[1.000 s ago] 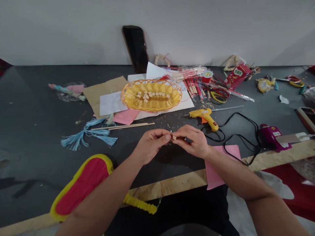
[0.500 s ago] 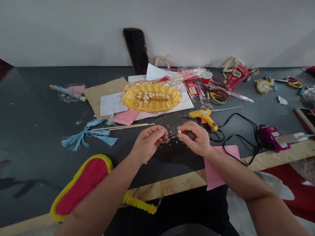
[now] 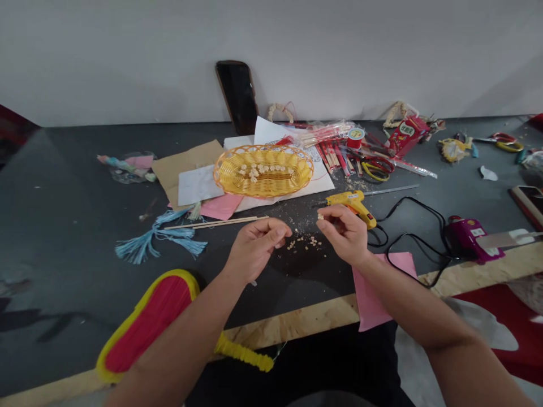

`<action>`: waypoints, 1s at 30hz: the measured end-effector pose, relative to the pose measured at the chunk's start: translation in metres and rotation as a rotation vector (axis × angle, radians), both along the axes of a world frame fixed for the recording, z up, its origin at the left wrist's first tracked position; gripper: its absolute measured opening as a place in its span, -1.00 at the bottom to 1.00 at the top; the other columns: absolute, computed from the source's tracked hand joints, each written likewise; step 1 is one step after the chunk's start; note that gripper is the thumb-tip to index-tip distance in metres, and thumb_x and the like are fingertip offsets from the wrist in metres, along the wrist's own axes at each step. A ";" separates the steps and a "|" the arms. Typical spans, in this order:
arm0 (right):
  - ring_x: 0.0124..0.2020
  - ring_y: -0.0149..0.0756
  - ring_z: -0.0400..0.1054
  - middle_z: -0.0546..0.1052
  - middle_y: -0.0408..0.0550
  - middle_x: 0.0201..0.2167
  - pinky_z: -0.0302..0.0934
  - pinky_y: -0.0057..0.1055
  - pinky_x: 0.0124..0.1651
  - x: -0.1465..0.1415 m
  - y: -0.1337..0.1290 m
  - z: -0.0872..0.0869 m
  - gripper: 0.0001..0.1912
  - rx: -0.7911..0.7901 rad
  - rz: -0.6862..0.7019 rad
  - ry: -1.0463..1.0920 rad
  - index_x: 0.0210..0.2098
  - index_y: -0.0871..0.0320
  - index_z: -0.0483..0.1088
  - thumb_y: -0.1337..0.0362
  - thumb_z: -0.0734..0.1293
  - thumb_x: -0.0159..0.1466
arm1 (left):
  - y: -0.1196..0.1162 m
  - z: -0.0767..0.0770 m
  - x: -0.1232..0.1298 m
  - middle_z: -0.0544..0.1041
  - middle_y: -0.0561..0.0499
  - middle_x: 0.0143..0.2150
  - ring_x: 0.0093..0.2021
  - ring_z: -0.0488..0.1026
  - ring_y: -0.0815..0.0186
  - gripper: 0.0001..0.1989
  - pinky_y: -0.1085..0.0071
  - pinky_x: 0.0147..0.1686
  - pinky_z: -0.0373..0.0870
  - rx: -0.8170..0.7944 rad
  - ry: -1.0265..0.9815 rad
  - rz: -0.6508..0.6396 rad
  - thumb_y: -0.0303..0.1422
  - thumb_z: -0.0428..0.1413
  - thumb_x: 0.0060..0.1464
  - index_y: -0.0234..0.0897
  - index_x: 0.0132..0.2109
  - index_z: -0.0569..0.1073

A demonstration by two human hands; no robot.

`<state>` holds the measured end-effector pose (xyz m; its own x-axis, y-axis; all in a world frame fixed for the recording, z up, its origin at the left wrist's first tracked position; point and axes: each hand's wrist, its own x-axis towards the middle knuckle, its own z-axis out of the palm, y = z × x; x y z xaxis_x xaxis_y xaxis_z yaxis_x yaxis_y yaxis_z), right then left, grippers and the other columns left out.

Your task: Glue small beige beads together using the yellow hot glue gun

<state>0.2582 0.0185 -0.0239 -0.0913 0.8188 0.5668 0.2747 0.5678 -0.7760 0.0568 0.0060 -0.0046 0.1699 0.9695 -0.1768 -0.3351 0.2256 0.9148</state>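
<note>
My right hand [image 3: 345,234] pinches a small cream-coloured cluster [image 3: 320,216] between thumb and forefinger. To its left, my left hand [image 3: 258,246] is closed, thumb against forefinger; whatever it may hold is too small to make out. Tiny pale pieces [image 3: 313,242] lie scattered on the dark table between the two hands. Beyond them stands a yellow woven basket [image 3: 271,185] with several cream clusters inside. A yellow glue gun [image 3: 348,199] lies just behind my right hand.
Thin sticks [image 3: 220,223] and a blue tassel [image 3: 161,237] lie left. A red-and-yellow padded piece [image 3: 148,316] is near my left forearm. Behind are a leaning phone [image 3: 237,96], scissors [image 3: 375,168] and red packets. A black cord [image 3: 394,243] and pink paper [image 3: 365,299] lie right.
My right hand has moved right, away from my left hand, with the small cluster in its fingers. More of the scattered pieces show between the hands. The view has shifted slightly.
</note>
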 end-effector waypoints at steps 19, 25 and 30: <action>-0.38 -0.39 0.42 0.55 -0.07 -0.36 0.36 -0.46 -0.32 -0.007 -0.002 0.003 -0.89 0.181 0.201 -0.122 -0.18 0.13 0.45 0.32 0.39 0.29 | -0.004 -0.007 0.000 0.51 0.02 -0.42 -0.46 0.28 0.43 -0.71 0.46 -0.44 0.19 -0.041 0.135 -0.118 -0.23 0.38 -0.10 -0.30 -0.24 0.64; -0.33 -0.37 0.45 0.55 -0.04 -0.36 0.40 -0.47 -0.29 -0.009 -0.003 0.001 -0.86 0.229 0.254 -0.097 -0.16 0.17 0.46 0.34 0.42 0.27 | -0.008 -0.003 0.006 0.46 0.03 -0.47 -0.46 0.26 0.43 -0.72 0.46 -0.44 0.18 -0.053 0.097 -0.140 -0.20 0.40 -0.16 -0.32 -0.35 0.64; -0.32 -0.37 0.47 0.57 -0.04 -0.36 0.41 -0.47 -0.24 -0.010 -0.003 -0.002 -0.90 0.243 0.279 -0.117 -0.19 0.17 0.47 0.34 0.40 0.29 | -0.008 0.000 0.008 0.47 0.04 -0.50 -0.47 0.27 0.45 -0.70 0.48 -0.44 0.18 -0.086 0.104 -0.114 -0.20 0.44 -0.24 -0.34 -0.40 0.63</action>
